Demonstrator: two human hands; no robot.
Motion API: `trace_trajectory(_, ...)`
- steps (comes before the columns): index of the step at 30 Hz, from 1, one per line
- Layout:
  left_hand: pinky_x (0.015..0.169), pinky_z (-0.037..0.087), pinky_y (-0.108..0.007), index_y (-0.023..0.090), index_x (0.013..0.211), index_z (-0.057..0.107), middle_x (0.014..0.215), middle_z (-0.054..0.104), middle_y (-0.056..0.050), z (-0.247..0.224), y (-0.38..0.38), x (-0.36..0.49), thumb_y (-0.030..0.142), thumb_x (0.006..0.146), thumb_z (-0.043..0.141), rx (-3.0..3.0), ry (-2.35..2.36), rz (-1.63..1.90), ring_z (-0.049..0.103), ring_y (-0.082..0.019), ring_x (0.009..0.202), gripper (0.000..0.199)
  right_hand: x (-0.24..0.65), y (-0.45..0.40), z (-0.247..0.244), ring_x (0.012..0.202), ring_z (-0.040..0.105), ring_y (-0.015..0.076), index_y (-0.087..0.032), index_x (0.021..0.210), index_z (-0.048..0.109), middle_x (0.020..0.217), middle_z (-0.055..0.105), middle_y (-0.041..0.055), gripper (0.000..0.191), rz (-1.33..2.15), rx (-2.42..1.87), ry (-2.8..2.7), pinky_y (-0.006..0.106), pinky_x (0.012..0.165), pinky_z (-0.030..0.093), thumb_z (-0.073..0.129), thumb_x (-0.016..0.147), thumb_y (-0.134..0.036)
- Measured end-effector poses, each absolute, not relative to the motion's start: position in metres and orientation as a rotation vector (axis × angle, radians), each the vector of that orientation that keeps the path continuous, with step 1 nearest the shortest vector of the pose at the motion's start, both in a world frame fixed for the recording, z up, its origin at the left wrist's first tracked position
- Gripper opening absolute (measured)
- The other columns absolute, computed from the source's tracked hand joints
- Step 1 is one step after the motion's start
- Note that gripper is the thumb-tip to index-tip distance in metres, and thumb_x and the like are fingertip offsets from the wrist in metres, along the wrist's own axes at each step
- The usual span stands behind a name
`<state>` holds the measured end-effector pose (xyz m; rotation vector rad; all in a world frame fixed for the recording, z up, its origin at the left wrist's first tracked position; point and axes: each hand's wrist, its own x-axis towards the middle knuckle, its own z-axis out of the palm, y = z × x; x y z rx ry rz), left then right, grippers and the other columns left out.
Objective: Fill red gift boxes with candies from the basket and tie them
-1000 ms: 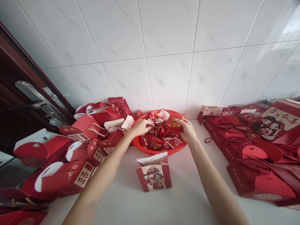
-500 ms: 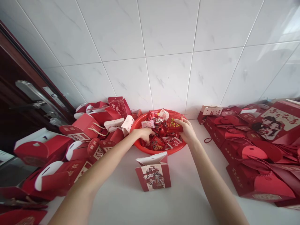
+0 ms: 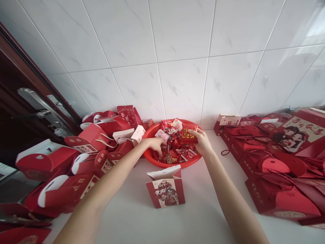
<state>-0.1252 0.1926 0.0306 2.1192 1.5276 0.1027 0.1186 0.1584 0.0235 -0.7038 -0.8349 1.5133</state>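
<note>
Pinching a glossy red packet (image 3: 188, 135) with yellow print, the right hand (image 3: 202, 140) is at the right rim of the oval plastic basin (image 3: 186, 164). Inside the basin, the left hand (image 3: 156, 145) curls its fingers among crinkly wrapped sweets (image 3: 175, 142); whether it grips 1 is hard to tell. In front of the basin stands 1 open-topped card box (image 3: 166, 192) with creased sides. Folded red cartons (image 3: 85, 136) crowd left of the basin; smooth, marbled tiles (image 3: 182, 86) rise behind it.
</note>
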Motion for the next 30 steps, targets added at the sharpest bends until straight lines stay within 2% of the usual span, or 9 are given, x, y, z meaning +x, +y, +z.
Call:
trace_trajectory(4,0.076,0.05,-0.028,0.02,0.086,0.078,0.092,0.075,-0.007,0.029,0.189,-0.117,0.036,0.054,0.085,2.032,1.554,-0.029,0.067,-0.029,0.093,0.037,0.119,0.157,0.024,0.074,0.073,0.0243,-0.02,0.081,0.074,0.08,0.078,0.0038,0.028,1.515,-0.711,-0.85,0.034,0.067,0.059,0.086,0.058,-0.031)
trace_trajectory(10,0.07,0.051,-0.033,0.019,0.064,0.073,0.06,0.065,-0.004,0.024,0.191,-0.105,0.034,0.054,0.085,1.969,1.544,-0.097,0.066,-0.029,0.071,0.022,0.118,0.156,0.025,0.073,0.073,0.0235,-0.02,0.079,0.073,0.079,0.078,0.0024,0.029,1.507,-0.702,-0.848,0.034,0.067,0.059,0.087,0.056,-0.032)
trace_trajectory(14,0.071,0.051,-0.029,0.019,0.065,0.074,0.064,0.067,-0.001,0.03,0.19,-0.112,0.034,0.05,0.088,1.98,1.486,-0.004,0.066,-0.026,0.075,0.026,0.118,0.157,0.024,0.073,0.073,0.024,-0.02,0.08,0.074,0.08,0.078,0.0032,0.028,1.507,-0.707,-0.851,0.034,0.067,0.058,0.086,0.058,-0.031)
trace_trajectory(18,0.079,0.053,-0.029,0.019,0.086,0.077,0.091,0.076,-0.003,0.04,0.191,-0.121,0.037,0.053,0.088,1.946,1.386,0.193,0.069,-0.026,0.092,0.04,0.118,0.158,0.023,0.072,0.073,0.0234,-0.02,0.081,0.074,0.08,0.078,0.0037,0.027,1.508,-0.695,-0.844,0.034,0.067,0.058,0.086,0.059,-0.03)
trace_trajectory(21,0.086,0.055,-0.031,0.019,0.106,0.074,0.111,0.075,-0.007,0.044,0.196,-0.119,0.037,0.061,0.086,1.757,1.307,0.613,0.068,-0.026,0.106,0.051,0.118,0.159,0.022,0.074,0.073,0.024,-0.02,0.082,0.074,0.081,0.079,0.0035,0.027,1.507,-0.695,-0.843,0.035,0.068,0.059,0.085,0.059,-0.03)
trace_trajectory(23,0.084,0.057,-0.032,0.019,0.114,0.07,0.114,0.074,-0.008,0.044,0.2,-0.115,0.038,0.065,0.085,1.614,1.354,0.859,0.069,-0.026,0.105,0.054,0.119,0.16,0.021,0.074,0.074,0.0244,-0.021,0.083,0.074,0.082,0.079,0.0033,0.028,1.501,-0.701,-0.849,0.035,0.069,0.059,0.086,0.06,-0.03)
trace_trajectory(26,0.07,0.06,-0.035,0.018,0.126,0.063,0.106,0.074,-0.01,0.04,0.206,-0.11,0.041,0.077,0.076,1.524,1.506,0.948,0.073,-0.025,0.089,0.055,0.119,0.16,0.021,0.074,0.074,0.0244,-0.021,0.083,0.074,0.081,0.078,0.003,0.028,1.495,-0.701,-0.852,0.035,0.069,0.059,0.086,0.06,-0.031)
trace_trajectory(28,0.064,0.06,-0.036,0.017,0.13,0.06,0.1,0.075,-0.011,0.037,0.208,-0.11,0.034,0.081,0.072,1.515,1.562,0.941,0.073,-0.026,0.081,0.054,0.119,0.159,0.021,0.072,0.074,0.0238,-0.021,0.082,0.074,0.08,0.078,0.0027,0.027,1.494,-0.695,-0.848,0.035,0.069,0.059,0.086,0.06,-0.031)
trace_trajectory(30,0.069,0.061,-0.036,0.016,0.128,0.061,0.103,0.075,-0.012,0.035,0.209,-0.114,0.023,0.078,0.07,1.544,1.605,0.952,0.073,-0.025,0.084,0.052,0.119,0.159,0.022,0.071,0.073,0.0233,-0.02,0.081,0.074,0.079,0.078,0.0026,0.026,1.497,-0.697,-0.843,0.035,0.068,0.059,0.085,0.059,-0.03)
